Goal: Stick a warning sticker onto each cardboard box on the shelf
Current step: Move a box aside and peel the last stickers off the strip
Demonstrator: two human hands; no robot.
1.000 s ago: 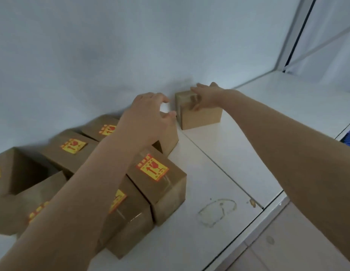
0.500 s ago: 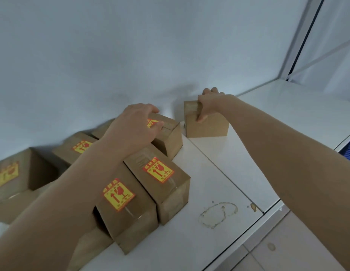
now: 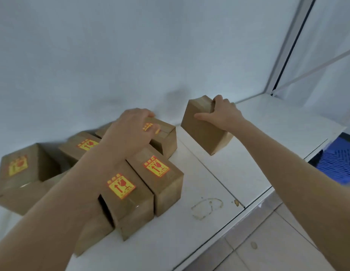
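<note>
Our right hand (image 3: 222, 116) has just tipped the plain box (image 3: 202, 128) at one o'clock off the shelf (image 3: 268, 133), gripping it. Our left hand (image 3: 131, 132) rests flat, unclenched, on a stickered box (image 3: 164, 137); this one still needs its sticker.

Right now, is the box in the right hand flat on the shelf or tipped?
Tipped: the plain box leans, resting on its lower corner, gripped by the right hand.

Dim bluish light; soft shadows on the back wall (image 3: 131, 55); slight motion blur; wide-angle bending at edges.
</note>
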